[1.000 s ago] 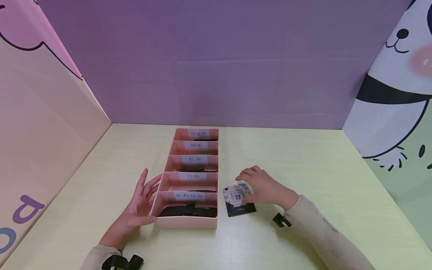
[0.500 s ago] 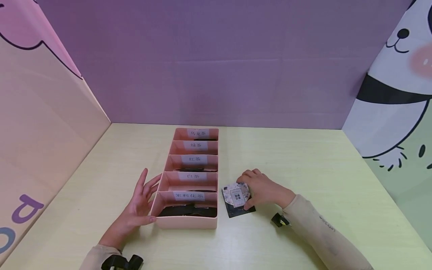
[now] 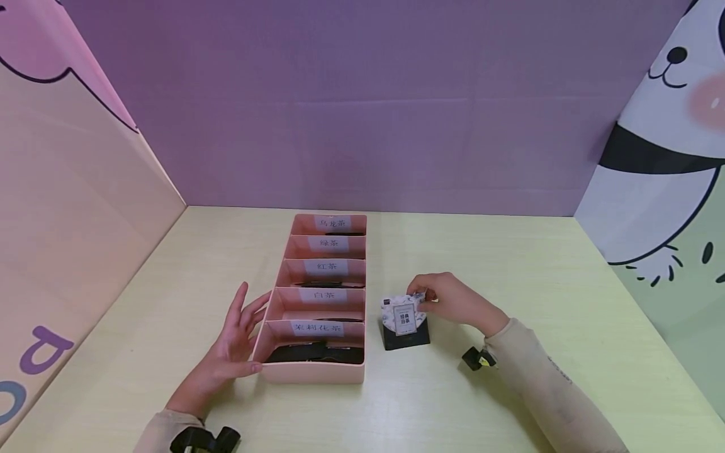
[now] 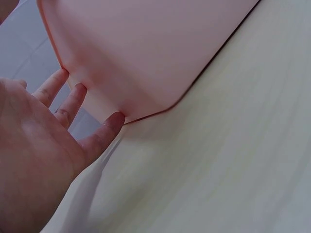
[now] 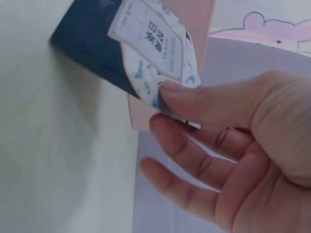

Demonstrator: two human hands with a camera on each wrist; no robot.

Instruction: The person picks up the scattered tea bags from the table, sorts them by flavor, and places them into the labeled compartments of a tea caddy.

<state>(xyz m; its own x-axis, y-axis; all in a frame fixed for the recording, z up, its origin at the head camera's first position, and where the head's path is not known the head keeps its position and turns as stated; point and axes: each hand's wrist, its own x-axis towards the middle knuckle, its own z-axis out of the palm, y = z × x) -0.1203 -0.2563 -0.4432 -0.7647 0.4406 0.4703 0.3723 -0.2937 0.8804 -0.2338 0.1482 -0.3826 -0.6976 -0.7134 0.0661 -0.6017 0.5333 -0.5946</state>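
Between thumb and fingers, my right hand (image 3: 455,303) pinches the upper right corner of a tea bag sachet (image 3: 404,319). The sachet has a white floral top, a black lower part and a label reading "WHITE TEA" in the right wrist view; it is tilted up, its lower part over the table. To its left stands a long pink divided box (image 3: 314,375) with a paper label in each compartment. My left hand (image 3: 226,355) touches the box's left side with extended fingertips, its thumb at the front corner. In the left wrist view, the fingertips press on the box wall (image 4: 141,43).
Black sachets (image 3: 314,353) lie in the front compartment, and dark edges of others show in several compartments behind. The pale wooden table (image 3: 498,264) meets a purple back wall (image 3: 379,157) and printed side panels.
My right hand has closed on the sachet's corner and raised its far edge off the table, drawing it slightly up and right. The left hand and the box have stayed in place.
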